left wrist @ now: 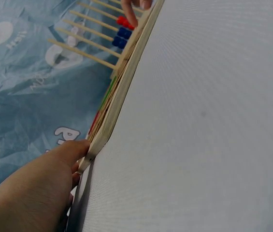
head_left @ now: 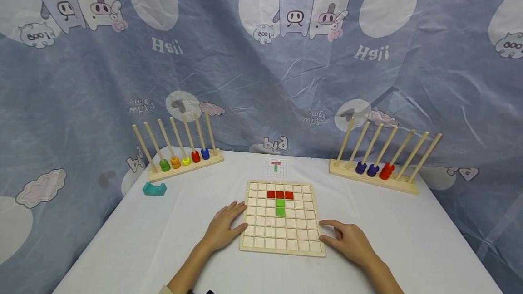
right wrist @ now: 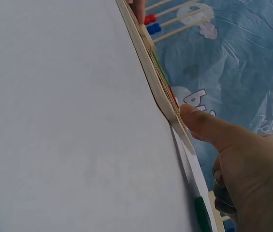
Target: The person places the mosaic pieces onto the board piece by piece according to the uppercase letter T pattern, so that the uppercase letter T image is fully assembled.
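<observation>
A square wooden grid board lies flat on the white table. Three red tiles form a row near its far side, and two green tiles run down from the middle one, making a T. My left hand rests at the board's left edge, fingers extended and thumb touching the side. At the right edge, my right hand touches the rim with thumb and index fingertips. In the left wrist view the left thumb meets the board's side; the other fingers are partly hidden.
Behind the board lies a small card printed with the same T pattern. Bead-and-peg racks stand on both sides: the left rack and the right rack. A teal notched block sits at the left. Grey printed cloth hangs behind the table.
</observation>
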`<move>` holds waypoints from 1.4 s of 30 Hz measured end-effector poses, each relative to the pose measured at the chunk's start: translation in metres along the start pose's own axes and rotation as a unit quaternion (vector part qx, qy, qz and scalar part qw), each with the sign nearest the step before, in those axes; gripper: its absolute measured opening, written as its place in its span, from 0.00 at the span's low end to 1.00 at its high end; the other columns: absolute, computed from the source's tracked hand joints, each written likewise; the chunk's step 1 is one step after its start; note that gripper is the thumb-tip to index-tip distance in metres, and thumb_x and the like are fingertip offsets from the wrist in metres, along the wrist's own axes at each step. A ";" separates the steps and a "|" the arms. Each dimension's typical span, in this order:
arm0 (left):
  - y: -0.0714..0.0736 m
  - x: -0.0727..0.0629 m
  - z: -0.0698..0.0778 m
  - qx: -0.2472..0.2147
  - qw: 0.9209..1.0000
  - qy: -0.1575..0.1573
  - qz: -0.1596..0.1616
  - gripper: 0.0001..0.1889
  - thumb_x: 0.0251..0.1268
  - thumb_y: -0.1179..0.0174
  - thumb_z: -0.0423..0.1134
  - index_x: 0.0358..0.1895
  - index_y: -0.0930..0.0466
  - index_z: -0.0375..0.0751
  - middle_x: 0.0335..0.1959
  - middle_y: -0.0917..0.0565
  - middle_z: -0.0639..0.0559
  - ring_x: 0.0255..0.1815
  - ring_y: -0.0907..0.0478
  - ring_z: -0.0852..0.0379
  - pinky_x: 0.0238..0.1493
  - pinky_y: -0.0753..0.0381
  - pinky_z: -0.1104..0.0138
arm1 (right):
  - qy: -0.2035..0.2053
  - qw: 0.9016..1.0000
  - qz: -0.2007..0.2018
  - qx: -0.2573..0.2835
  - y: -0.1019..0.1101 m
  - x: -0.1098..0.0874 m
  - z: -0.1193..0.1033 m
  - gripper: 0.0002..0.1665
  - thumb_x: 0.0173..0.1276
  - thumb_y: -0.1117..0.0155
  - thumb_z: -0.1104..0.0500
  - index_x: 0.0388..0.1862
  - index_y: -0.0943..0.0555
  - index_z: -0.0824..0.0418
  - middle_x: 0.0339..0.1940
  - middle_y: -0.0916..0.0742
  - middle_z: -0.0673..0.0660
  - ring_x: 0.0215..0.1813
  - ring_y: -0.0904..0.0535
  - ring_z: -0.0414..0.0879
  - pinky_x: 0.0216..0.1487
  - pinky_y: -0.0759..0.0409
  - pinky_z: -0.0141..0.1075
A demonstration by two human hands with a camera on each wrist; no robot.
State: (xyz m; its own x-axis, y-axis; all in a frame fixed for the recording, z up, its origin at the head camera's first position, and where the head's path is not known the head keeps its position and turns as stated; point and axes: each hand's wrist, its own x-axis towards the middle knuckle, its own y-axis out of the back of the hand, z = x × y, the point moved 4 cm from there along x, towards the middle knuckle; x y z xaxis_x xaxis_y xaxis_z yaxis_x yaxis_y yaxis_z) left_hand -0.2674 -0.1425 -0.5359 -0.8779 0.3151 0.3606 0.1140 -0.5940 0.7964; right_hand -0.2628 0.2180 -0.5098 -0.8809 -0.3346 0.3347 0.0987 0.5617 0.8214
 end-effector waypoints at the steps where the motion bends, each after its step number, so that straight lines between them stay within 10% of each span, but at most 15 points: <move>1: 0.000 0.000 0.000 0.000 1.000 0.002 -0.002 0.29 0.62 0.44 0.54 0.64 0.32 0.45 0.65 0.32 0.52 0.69 0.43 0.50 0.66 0.45 0.53 | -0.006 1.000 0.002 -0.003 0.003 -0.004 0.003 0.22 0.49 0.29 0.40 0.44 0.17 0.44 0.08 0.37 0.37 0.13 0.49 0.30 0.14 0.45 0.25; 16: 0.002 0.001 0.001 -0.006 1.000 0.006 0.002 0.29 0.61 0.42 0.52 0.64 0.31 0.44 0.64 0.31 0.52 0.68 0.42 0.49 0.66 0.45 0.51 | -0.038 0.999 0.013 -0.028 0.037 -0.043 0.036 0.24 0.45 0.26 0.41 0.43 0.18 0.43 0.09 0.39 0.37 0.14 0.49 0.30 0.15 0.47 0.24; 42: 0.001 0.000 0.000 0.001 1.000 -0.016 0.012 0.29 0.62 0.43 0.53 0.64 0.31 0.45 0.64 0.30 0.51 0.68 0.40 0.48 0.64 0.42 0.50 | -0.086 0.996 -0.030 -0.016 0.036 -0.049 0.045 0.25 0.46 0.28 0.38 0.44 0.18 0.42 0.08 0.37 0.40 0.13 0.47 0.32 0.15 0.45 0.26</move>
State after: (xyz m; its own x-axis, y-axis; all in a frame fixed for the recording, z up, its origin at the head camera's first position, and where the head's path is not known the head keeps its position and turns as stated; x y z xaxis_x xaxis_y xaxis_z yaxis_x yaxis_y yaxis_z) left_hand -0.2670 -0.1428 -0.5349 -0.8599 0.3233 0.3950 0.1360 -0.6007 0.7878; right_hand -0.2370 0.2890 -0.5175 -0.9516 -0.2313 0.2024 0.0554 0.5186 0.8532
